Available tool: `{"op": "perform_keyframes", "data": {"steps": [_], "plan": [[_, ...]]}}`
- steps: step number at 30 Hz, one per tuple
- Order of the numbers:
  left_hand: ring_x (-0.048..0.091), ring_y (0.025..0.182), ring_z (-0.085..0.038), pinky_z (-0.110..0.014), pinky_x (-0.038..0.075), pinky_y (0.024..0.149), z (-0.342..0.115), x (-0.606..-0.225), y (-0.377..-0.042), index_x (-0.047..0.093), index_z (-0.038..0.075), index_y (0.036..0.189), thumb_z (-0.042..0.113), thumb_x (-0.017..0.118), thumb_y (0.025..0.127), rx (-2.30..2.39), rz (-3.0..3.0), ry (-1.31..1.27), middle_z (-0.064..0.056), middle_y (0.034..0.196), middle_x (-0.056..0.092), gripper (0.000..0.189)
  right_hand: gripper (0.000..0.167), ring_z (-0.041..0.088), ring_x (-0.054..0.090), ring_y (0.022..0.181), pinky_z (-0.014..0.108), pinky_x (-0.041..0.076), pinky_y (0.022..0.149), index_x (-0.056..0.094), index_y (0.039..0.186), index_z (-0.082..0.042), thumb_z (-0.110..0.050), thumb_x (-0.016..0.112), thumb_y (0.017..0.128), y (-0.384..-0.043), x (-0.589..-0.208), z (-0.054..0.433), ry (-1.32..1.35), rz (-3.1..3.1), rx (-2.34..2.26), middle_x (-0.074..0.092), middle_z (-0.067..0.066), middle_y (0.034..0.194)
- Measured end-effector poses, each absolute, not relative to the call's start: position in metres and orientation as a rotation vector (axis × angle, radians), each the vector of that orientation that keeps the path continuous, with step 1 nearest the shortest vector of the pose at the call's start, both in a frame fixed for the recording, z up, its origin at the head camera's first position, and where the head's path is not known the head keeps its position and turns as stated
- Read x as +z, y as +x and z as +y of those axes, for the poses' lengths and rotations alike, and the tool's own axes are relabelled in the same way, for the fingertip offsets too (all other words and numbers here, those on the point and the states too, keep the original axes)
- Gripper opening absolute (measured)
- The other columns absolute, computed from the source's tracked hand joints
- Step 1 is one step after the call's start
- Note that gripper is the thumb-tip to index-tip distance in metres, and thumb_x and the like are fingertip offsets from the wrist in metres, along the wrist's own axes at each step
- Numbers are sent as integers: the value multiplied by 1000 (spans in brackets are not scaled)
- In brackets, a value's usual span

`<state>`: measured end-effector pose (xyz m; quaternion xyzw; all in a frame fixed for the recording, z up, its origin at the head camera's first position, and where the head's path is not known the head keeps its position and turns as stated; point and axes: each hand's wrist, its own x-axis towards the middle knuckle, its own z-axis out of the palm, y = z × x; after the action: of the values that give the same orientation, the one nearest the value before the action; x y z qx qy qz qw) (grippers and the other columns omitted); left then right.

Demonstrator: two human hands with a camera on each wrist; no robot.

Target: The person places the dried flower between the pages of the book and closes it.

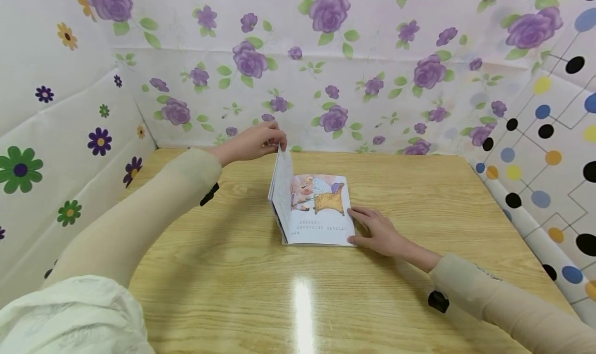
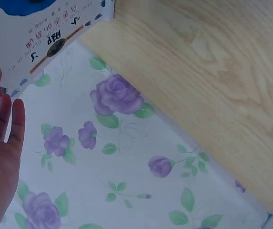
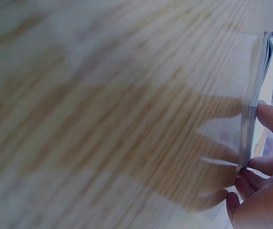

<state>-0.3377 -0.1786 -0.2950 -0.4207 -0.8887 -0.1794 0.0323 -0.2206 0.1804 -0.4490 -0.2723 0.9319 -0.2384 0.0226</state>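
Note:
A picture book [image 1: 323,236] lies on the wooden table, its left part lifted nearly upright. At the top corner of these raised pages [image 1: 282,180], my left hand [image 1: 257,141] pinches the edge between thumb and fingers. The left wrist view shows the printed cover [image 2: 41,36] with large characters, and the left hand [image 2: 3,157] at its corner. On the flat right page is a coloured drawing with text below. My right hand [image 1: 379,232] rests against the right edge, thumb and fingers spread. Close up, the right hand's [image 3: 265,205] fingertips touch the page block's edge [image 3: 253,114].
Behind the wooden table [image 1: 223,281] hangs a white cloth [image 1: 298,100] with purple roses. A flower-patterned cloth [image 1: 74,152] stands at the left and a dotted one [image 1: 531,142] at the right. Light reflects off the tabletop in front of the book.

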Motion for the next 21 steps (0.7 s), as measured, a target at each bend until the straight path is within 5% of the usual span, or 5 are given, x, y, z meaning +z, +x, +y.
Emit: {"op": "perform_keyframes", "data": {"steps": [8,14,21], "plan": [[53,110,-28,-40,47,97,-150,-296,-360,66,11,97,6,64,95,-472,-2673,-1414,-11,117,55,6,70,49,42,135,70,34,102,46,146,-2,-32,73,89,-220,-452,182,-903,2900,-767,44,24,151],[58,109,-27,-39,49,100,-118,-303,-367,64,7,107,10,60,98,-439,-2687,-1519,-10,110,62,9,69,48,40,137,70,33,105,45,147,-2,-32,72,91,-220,-452,183,-887,2893,-761,43,23,152],[57,111,-23,-36,48,101,-82,-326,-369,63,9,117,13,65,96,-377,-2738,-1518,-10,119,59,21,70,47,41,137,67,33,105,44,148,-3,-31,72,90,-219,-452,182,-858,2900,-753,42,22,153]]}}
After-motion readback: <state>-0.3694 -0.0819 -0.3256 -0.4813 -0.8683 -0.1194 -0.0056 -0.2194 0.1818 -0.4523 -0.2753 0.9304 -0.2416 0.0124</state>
